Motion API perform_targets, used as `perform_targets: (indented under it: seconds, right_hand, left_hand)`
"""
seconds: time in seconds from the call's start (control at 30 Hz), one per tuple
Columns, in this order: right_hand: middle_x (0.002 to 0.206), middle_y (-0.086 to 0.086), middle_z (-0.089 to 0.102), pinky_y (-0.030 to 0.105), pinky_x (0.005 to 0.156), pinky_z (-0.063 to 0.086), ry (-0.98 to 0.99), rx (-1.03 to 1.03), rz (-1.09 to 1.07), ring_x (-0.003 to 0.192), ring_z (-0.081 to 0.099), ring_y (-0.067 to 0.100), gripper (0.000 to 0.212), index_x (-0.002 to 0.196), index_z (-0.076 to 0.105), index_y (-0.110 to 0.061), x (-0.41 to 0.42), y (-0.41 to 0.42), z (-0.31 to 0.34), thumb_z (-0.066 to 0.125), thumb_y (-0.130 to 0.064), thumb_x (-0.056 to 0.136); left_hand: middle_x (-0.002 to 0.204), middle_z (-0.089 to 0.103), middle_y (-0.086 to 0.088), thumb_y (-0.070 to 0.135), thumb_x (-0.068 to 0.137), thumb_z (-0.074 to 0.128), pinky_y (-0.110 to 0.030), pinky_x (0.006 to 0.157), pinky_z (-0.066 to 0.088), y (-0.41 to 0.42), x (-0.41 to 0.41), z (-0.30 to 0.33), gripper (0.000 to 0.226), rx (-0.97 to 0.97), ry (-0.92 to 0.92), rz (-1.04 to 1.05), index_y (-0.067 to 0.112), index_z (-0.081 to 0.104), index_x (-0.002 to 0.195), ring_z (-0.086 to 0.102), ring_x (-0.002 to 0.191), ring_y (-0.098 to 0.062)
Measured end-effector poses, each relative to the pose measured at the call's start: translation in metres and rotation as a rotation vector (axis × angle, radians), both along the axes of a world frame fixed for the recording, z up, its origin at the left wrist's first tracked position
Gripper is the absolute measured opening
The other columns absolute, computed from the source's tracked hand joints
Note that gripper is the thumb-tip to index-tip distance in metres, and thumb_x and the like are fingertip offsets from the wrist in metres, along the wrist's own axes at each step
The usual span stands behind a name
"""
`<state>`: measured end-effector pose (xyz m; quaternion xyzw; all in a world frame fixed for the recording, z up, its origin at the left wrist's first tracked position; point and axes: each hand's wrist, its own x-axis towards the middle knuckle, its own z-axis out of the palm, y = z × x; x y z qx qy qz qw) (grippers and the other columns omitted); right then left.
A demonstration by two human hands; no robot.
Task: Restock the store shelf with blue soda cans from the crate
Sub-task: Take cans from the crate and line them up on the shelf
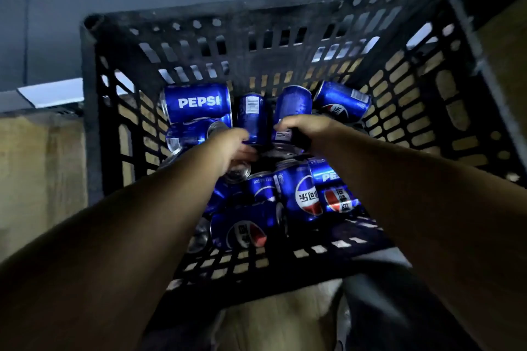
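reaching into the black crate point(94, 111), left hand point(233, 148) and right hand point(302, 131) each curl round a blue can point(252, 117); lift straight up to avoid snagging neighbouring cans point(308, 196).

We see glossy blue metal on the can point(252, 117) at the left hand point(232, 148), its printed skin catching the light. Same shiny metal on the can point(292, 111) under the right hand point(302, 129). Below the grip, bare silver can ends gleam smooth. Around both hands, the crate point(256, 45) looks like black moulded plastic, matt, dusty and scuffed along the rim. Outside it, the tan floor point(37, 165) looks flat and matt.
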<state>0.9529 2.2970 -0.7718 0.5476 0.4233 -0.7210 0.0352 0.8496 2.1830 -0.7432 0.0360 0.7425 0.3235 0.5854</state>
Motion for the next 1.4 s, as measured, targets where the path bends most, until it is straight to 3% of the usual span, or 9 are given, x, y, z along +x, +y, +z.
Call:
perform_targets:
  seconds: [0.07, 0.2, 0.3, 0.47, 0.73, 0.83, 1.13, 1.3, 1.4]
  right_hand:
    - [0.043, 0.0, 0.057, 0.014, 0.038, 0.043, 0.051, -0.048, -0.007, 0.036, 0.055, 0.011, 0.027, 0.062, 0.055, -0.011, 0.013, -0.005, 0.035, 0.051, 0.001, 0.086]
    - [0.043, -0.001, 0.06, 0.016, 0.042, 0.048, -0.001, -0.067, 0.014, 0.037, 0.058, 0.009, 0.027, 0.066, 0.057, -0.008, 0.032, -0.02, 0.107, 0.048, 0.008, 0.087]
    - [0.046, -0.003, 0.063, 0.027, 0.067, 0.052, -0.102, -0.095, 0.015, 0.048, 0.061, 0.012, 0.015, 0.076, 0.057, -0.011, 0.047, -0.033, 0.159, 0.059, 0.002, 0.083]
    - [0.057, 0.0, 0.068, 0.045, 0.102, 0.043, -0.109, -0.145, 0.093, 0.08, 0.06, 0.025, 0.017, 0.077, 0.062, -0.01, 0.066, -0.041, 0.257, 0.069, 0.001, 0.067]
    - [0.064, 0.005, 0.068, 0.033, 0.072, 0.055, 0.024, -0.237, 0.014, 0.062, 0.066, 0.018, 0.015, 0.082, 0.06, -0.006, 0.09, -0.054, 0.444, 0.053, 0.008, 0.082]
    - [0.058, 0.003, 0.067, 0.027, 0.057, 0.057, 0.085, -0.233, 0.025, 0.053, 0.066, 0.015, 0.022, 0.079, 0.058, -0.006, 0.096, -0.062, 0.507, 0.048, 0.013, 0.082]
    - [0.076, 0.01, 0.068, 0.036, 0.082, 0.052, 0.385, -0.179, 0.118, 0.073, 0.066, 0.023, 0.033, 0.088, 0.063, -0.003, 0.099, -0.092, 0.651, 0.056, 0.001, 0.056]
    - [0.082, 0.009, 0.071, 0.03, 0.075, 0.056, 0.469, -0.097, 0.282, 0.075, 0.068, 0.021, 0.039, 0.094, 0.066, -0.007, 0.086, -0.093, 0.722, 0.053, 0.001, 0.059]
    - [0.078, 0.007, 0.072, 0.027, 0.071, 0.057, 0.495, -0.042, 0.336, 0.072, 0.069, 0.019, 0.038, 0.092, 0.067, -0.009, 0.074, -0.091, 0.758, 0.054, 0.001, 0.058]
  left_hand:
    - [0.071, 0.07, -0.006, 0.019, 0.096, 0.043, -0.025, 0.05, 0.043, -0.014, -0.008, 0.02, 0.014, -0.086, 0.059, 0.044, 0.009, 0.053, 0.098, 0.06, 0.057, -0.015]
    - [0.045, 0.06, 0.003, 0.018, 0.097, 0.039, -0.024, 0.053, 0.035, -0.038, 0.001, 0.083, 0.024, -0.183, -0.005, 0.011, 0.013, 0.051, 0.078, 0.056, 0.05, -0.014]
    - [0.064, 0.059, -0.003, 0.017, 0.096, 0.04, -0.023, 0.055, 0.032, -0.043, 0.007, 0.135, 0.027, -0.217, 0.011, -0.075, 0.013, 0.054, 0.073, 0.051, 0.058, -0.015]
    - [0.075, 0.061, -0.005, 0.02, 0.098, 0.04, -0.024, 0.058, 0.04, -0.034, 0.021, 0.236, 0.018, -0.181, 0.036, -0.108, 0.009, 0.054, 0.092, 0.057, 0.064, -0.014]
    - [0.091, 0.062, -0.011, 0.02, 0.097, 0.047, -0.033, 0.076, 0.046, -0.044, 0.044, 0.406, 0.025, -0.124, 0.021, -0.265, 0.002, 0.053, 0.113, 0.06, 0.085, -0.024]
    - [0.082, 0.063, -0.009, 0.022, 0.095, 0.05, -0.03, 0.072, 0.044, -0.058, 0.043, 0.462, 0.022, -0.098, 0.03, -0.306, 0.006, 0.055, 0.109, 0.061, 0.074, -0.023]
    - [0.085, 0.062, -0.007, 0.018, 0.092, 0.054, -0.031, 0.071, 0.046, -0.076, 0.037, 0.632, 0.003, 0.212, -0.004, -0.185, 0.019, 0.054, 0.095, 0.061, 0.075, -0.021]
    - [0.098, 0.067, -0.003, 0.029, 0.076, 0.066, -0.045, 0.084, 0.048, -0.087, 0.037, 0.704, 0.041, 0.387, -0.175, -0.306, 0.018, 0.052, 0.113, 0.065, 0.079, -0.019]
    - [0.108, 0.068, 0.003, 0.016, 0.062, 0.072, -0.047, 0.088, 0.049, -0.094, 0.031, 0.733, 0.061, 0.47, -0.155, -0.319, 0.021, 0.051, 0.119, 0.066, 0.094, -0.018]
